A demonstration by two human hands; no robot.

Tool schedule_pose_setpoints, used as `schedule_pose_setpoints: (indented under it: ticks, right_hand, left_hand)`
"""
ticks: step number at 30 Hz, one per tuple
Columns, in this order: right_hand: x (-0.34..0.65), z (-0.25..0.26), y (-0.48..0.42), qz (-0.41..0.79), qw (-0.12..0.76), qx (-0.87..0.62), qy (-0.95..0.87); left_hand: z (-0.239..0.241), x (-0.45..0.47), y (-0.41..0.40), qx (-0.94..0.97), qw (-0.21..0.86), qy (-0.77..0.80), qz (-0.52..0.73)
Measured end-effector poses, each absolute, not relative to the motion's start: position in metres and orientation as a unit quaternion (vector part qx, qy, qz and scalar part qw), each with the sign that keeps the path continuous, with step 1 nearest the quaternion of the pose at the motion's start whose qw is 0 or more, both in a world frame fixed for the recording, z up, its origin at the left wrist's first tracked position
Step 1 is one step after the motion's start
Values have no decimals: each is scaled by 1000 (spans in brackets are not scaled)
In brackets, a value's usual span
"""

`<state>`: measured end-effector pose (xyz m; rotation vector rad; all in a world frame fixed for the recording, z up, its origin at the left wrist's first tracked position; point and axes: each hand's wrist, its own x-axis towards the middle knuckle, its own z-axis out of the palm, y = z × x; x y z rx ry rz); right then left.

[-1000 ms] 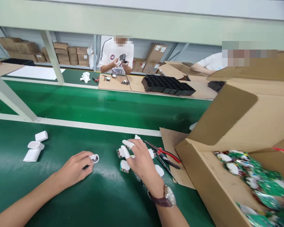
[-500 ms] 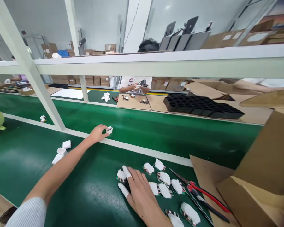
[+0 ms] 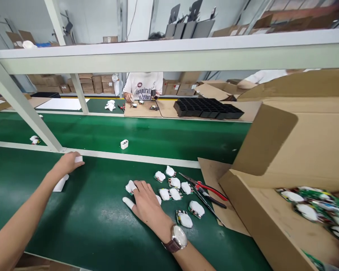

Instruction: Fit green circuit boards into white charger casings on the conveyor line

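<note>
My left hand [image 3: 68,164] is closed around a white plastic casing [image 3: 78,159] at the near side of the pale rail. Another white casing [image 3: 60,183] lies just below it, partly behind my wrist. My right hand [image 3: 148,203], with white finger cots on thumb and index finger, rests over the green table. Its index fingertip touches a small circuit board covered with white filler [image 3: 129,187], while the thumb stays apart from it. Several similar boards [image 3: 174,183] lie right of this hand. Beyond the rail, a white casing [image 3: 124,144] stands upright on the green belt.
Red-and-black pliers [image 3: 206,190] lie beside the boards. An open cardboard box [image 3: 260,210] on the right holds more boards [image 3: 307,207]. A slanted post [image 3: 28,105] and a shelf beam [image 3: 158,60] cross the view. Across the belt, a co-worker [image 3: 143,86] sits near a black divided tray [image 3: 207,108].
My left hand has let go of the casing on the belt and moved left and nearer, onto another casing. My right hand stays at the same board. The view has turned right.
</note>
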<state>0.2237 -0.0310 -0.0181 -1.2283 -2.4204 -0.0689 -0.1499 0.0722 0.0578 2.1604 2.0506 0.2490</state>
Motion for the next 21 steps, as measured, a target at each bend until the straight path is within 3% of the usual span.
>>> schedule_pose_setpoints:
  ticks: [5,9,13,17,21]
  right_hand:
    - [220,-27,-33,-49,200,-438,-875]
    - [231,-15,-35,13,218,-416,-883]
    - [240,-4,-34,107,178,-360,-909]
    - [242,-5,-34,119,110,-406,-900]
    - [246,-8,-35,121,130,-388,-904]
  left_hand:
    - [29,-50,48,835,128,517,139]
    - [23,-29,31,862,135,453,183]
    - [28,-57,30,862,130,448,196]
    - [19,-65,23,839,225,459,185]
    - [16,-51,9,815,254,496,162]
